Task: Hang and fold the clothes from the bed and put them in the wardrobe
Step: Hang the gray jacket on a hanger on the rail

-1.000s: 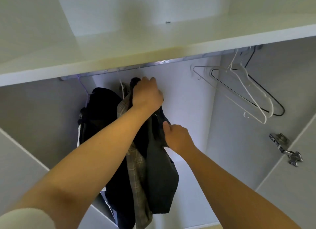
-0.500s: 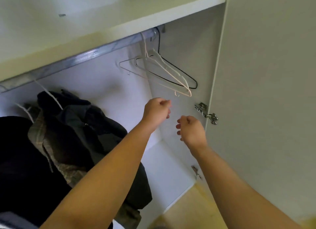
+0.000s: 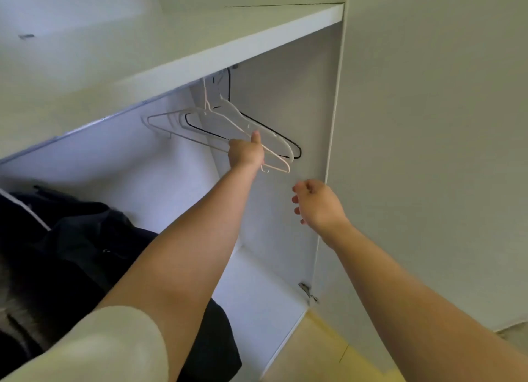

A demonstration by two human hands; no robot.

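White wardrobe [image 3: 285, 81] panels fill my view — a broad shelf [image 3: 200, 44] across the top, a pale back wall below it, and the open door [image 3: 428, 153] on the right with a metal hinge [image 3: 308, 291] low on its edge. Yellowish floor [image 3: 328, 353] shows past the bottom corner. Under the shelf I can make out a rail [image 3: 94, 123], and at its right end hangs a bunch of bare hangers [image 3: 183, 124] — white, pink and one black. The left hand [image 3: 245, 153] is up among them, fingers curled round the lower bars of the light ones, thumb pointing up. The right hand [image 3: 320, 204] floats lower, near the door's edge, fingers loosely curled with nothing in them. Dark clothes [image 3: 71, 253] hang at the left of the wardrobe, under the left forearm. A cream sleeve [image 3: 100, 347] fills the lower left corner.
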